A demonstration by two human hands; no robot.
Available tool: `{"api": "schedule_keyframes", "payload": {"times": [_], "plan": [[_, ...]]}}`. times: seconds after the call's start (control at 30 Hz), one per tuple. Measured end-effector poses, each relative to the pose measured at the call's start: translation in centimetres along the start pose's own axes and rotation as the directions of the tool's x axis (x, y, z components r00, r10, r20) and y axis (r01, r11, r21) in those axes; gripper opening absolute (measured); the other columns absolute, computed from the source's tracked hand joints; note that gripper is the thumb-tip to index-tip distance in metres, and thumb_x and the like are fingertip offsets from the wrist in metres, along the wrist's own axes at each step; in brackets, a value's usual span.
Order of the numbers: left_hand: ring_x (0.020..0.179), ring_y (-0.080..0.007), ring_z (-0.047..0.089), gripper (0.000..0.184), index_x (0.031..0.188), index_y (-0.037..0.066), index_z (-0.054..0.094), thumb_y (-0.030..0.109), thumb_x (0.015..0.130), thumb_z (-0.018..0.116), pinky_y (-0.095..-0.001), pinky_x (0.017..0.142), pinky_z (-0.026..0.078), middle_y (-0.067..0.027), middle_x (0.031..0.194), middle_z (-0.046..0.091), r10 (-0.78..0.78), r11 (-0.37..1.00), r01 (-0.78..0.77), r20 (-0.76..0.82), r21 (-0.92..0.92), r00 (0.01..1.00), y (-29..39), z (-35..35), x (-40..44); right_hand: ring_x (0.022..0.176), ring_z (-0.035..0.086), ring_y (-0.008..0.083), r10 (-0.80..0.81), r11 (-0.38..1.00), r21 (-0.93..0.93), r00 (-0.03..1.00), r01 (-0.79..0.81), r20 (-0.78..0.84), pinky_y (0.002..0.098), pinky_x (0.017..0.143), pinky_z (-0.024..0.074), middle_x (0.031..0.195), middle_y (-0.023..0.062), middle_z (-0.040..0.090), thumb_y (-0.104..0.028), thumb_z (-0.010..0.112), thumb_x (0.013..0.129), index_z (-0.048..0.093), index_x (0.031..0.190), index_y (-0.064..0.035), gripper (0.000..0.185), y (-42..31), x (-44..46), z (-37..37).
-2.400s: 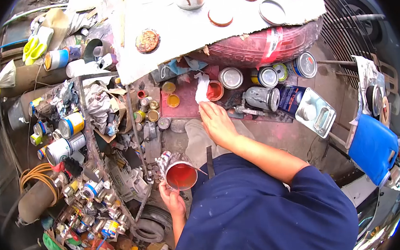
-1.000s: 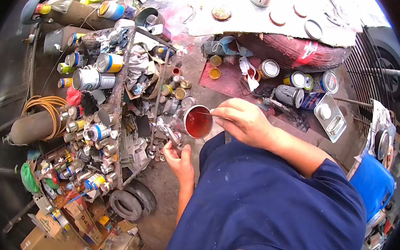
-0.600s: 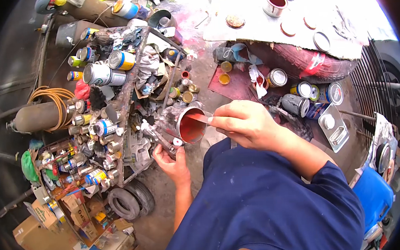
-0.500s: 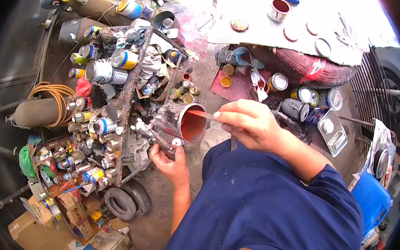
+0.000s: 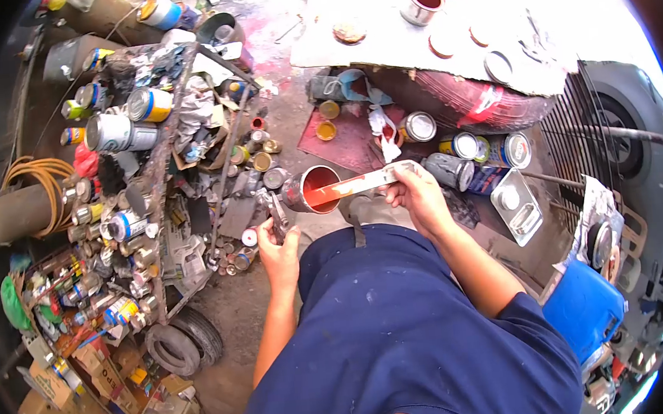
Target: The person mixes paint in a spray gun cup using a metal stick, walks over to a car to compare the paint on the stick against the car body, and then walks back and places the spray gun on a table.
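My left hand (image 5: pixel 279 259) is closed around the handle of a paint spray gun (image 5: pixel 278 215), whose metal cup (image 5: pixel 294 193) tilts with its mouth toward me. Red-orange paint (image 5: pixel 315 182) coats the inside of the cup. Between the fingers of my right hand (image 5: pixel 418 194) is the outer end of a flat mixing stick (image 5: pixel 372 180). The stick lies almost level, its paint-smeared end inside the cup mouth. Part of the gun's handle is hidden by my left fingers.
A rack of paint cans (image 5: pixel 150 104) and bottles stands at left, above loose tyres (image 5: pixel 173 349). Ahead, a white-covered surface (image 5: pixel 381 43) carries an open can of dark red paint (image 5: pixel 422 4) and lids. Right are more cans (image 5: pixel 419 126), a metal tin (image 5: pixel 515 208) and a blue container (image 5: pixel 585 308).
The mixing stick has swung to lie flatter across the cup mouth, showing more of its length. My right hand has drawn back from the cup. The whole view has shifted.
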State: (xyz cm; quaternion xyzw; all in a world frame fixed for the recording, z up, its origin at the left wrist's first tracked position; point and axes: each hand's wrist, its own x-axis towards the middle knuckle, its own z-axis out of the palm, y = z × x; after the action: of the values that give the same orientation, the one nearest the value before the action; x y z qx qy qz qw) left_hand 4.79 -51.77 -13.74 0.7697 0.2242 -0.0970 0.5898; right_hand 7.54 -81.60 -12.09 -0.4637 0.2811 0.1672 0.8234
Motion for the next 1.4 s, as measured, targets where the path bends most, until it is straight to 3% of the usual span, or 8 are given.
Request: {"api": "schedule_keyframes", "payload": {"times": [0.17, 0.27, 0.37, 0.57, 0.83, 1.13, 1.23, 1.4], "plan": [[0.081, -0.0086, 0.058, 0.037, 0.119, -0.003, 0.053, 0.005, 0.086, 0.068, -0.0251, 0.076, 0.05, -0.0026, 0.094, 0.062, -0.062, 0.992, 0.09, 0.287, -0.086, 0.956, -0.8, 3.1, 1.2, 0.07, 0.061, 0.0093, -0.125, 0.992, -0.042, 0.984, 0.12, -0.128, 0.0239, 0.065, 0.0487, 0.089, 0.0068, 0.069, -0.023, 0.05, 0.104, 0.061, 0.107, -0.0026, 0.024, -2.6, -3.4, -3.7], [0.08, -0.0094, 0.059, 0.033, 0.118, -0.003, 0.054, 0.008, 0.089, 0.065, -0.0268, 0.073, 0.053, -0.0034, 0.094, 0.061, -0.141, 0.973, 0.208, 0.468, -0.096, 0.872, 0.5, 5.2, 1.7, 0.07, 0.06, 0.0117, -0.176, 0.984, -0.069, 0.954, 0.164, -0.243, 0.0257, 0.065, 0.0482, 0.089, 0.0087, 0.069, -0.023, 0.048, 0.105, 0.06, 0.107, -0.0009, 0.026, -3.3, -6.1, -6.0], [0.079, -0.0136, 0.06, 0.033, 0.117, -0.003, 0.054, 0.014, 0.09, 0.061, -0.0303, 0.074, 0.053, -0.0095, 0.1, 0.061, -0.159, 0.975, 0.22, 0.602, -0.029, 0.783, 1.3, 7.3, 2.0, 0.068, 0.061, 0.0142, -0.173, 0.984, -0.026, 0.924, 0.175, -0.34, 0.0273, 0.065, 0.0485, 0.088, 0.0107, 0.068, -0.02, 0.047, 0.104, 0.06, 0.106, -0.0001, 0.024, -3.7, -9.1, -7.7], [0.08, -0.0149, 0.061, 0.036, 0.117, -0.004, 0.054, 0.015, 0.087, 0.062, -0.0308, 0.073, 0.054, -0.0109, 0.1, 0.063, -0.218, 0.969, 0.228, 0.763, 0.095, 0.609, 2.4, 10.1, 2.6, 0.067, 0.061, 0.0173, -0.156, 0.97, 0.087, 0.859, 0.225, -0.488, 0.0306, 0.063, 0.0496, 0.088, 0.0153, 0.068, -0.016, 0.046, 0.104, 0.058, 0.104, 0.0019, 0.022, -3.0, -13.8, -9.2], [0.079, -0.0161, 0.062, 0.038, 0.118, -0.005, 0.055, 0.015, 0.087, 0.06, -0.0307, 0.072, 0.053, -0.0115, 0.1, 0.064, -0.289, 0.956, 0.174, 0.846, 0.235, 0.448, 3.1, 11.7, 3.0, 0.067, 0.062, 0.0179, -0.158, 0.951, 0.139, 0.818, 0.277, -0.553, 0.0299, 0.065, 0.0507, 0.088, 0.0166, 0.069, -0.018, 0.046, 0.104, 0.058, 0.106, 0.002, 0.023, -2.2, -16.8, -9.9], [0.078, -0.0165, 0.062, 0.037, 0.117, -0.005, 0.056, 0.016, 0.087, 0.059, -0.0306, 0.075, 0.051, -0.0115, 0.1, 0.064, -0.322, 0.945, 0.194, 0.851, 0.264, 0.415, 4.0, 12.4, 3.3, 0.068, 0.062, 0.0177, -0.142, 0.945, 0.165, 0.807, 0.283, -0.573, 0.0293, 0.064, 0.0502, 0.088, 0.0159, 0.069, -0.018, 0.047, 0.104, 0.058, 0.106, 0.0027, 0.023, -2.1, -17.0, -10.3], [0.078, -0.0159, 0.062, 0.038, 0.119, -0.005, 0.054, 0.015, 0.087, 0.059, -0.0305, 0.075, 0.051, -0.0116, 0.101, 0.064, -0.336, 0.941, 0.185, 0.839, 0.282, 0.428, 4.6, 12.1, 3.4, 0.069, 0.062, 0.0161, -0.168, 0.957, 0.103, 0.81, 0.271, -0.562, 0.0289, 0.065, 0.0503, 0.088, 0.014, 0.069, -0.018, 0.049, 0.103, 0.059, 0.107, 0.0022, 0.023, -2.8, -16.7, -9.9], [0.082, -0.0134, 0.061, 0.039, 0.122, -0.004, 0.053, 0.011, 0.086, 0.061, -0.0299, 0.076, 0.052, -0.0094, 0.102, 0.062, -0.279, 0.96, 0.164, 0.816, 0.227, 0.506, 5.4, 11.1, 2.9, 0.077, 0.062, 0.0132, -0.374, 0.903, -0.369, 0.825, 0.219, -0.424, 0.0299, 0.074, 0.0513, 0.09, 0.0068, 0.068, -0.013, 0.057, 0.098, 0.066, 0.107, 0.001, 0.018, -5.4, -15.3, -6.2]]}}
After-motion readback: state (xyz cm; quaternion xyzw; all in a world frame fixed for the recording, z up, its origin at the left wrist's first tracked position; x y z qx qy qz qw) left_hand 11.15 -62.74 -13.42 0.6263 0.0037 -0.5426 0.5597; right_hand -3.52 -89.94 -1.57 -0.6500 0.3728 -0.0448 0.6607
